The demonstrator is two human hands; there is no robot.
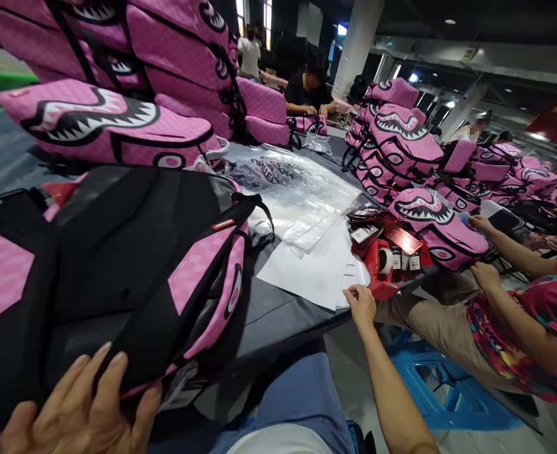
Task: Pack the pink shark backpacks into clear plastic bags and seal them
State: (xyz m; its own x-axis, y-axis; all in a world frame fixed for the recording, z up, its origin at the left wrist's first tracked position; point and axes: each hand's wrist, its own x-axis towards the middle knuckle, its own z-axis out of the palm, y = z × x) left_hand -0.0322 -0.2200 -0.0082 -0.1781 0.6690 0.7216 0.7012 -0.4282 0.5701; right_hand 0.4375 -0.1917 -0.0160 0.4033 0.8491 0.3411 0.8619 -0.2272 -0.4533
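A pink and black backpack (132, 252) lies in front of me with its black padded back and straps facing up. My left hand (80, 410) rests on its near edge, fingers spread, holding nothing. At the table's front edge my right hand (362, 308) has its thumb and fingertips pinched together beside white paper sheets (307, 271). Whatever is between those fingertips is too small to make out. Just beyond that hand stands a red tape dispenser (382, 265) with a white roll. Black and red hang tags (366, 224) lie in a pile behind it.
Clear printed plastic bags (297, 189) lie mid-table. Another shark-mouth backpack (127, 123) sits behind mine, below tall stacks of pink bags (179, 50). More bags are piled at right (396, 139). A co-worker's arm (515, 252) and a blue stool (439, 378) are close on the right.
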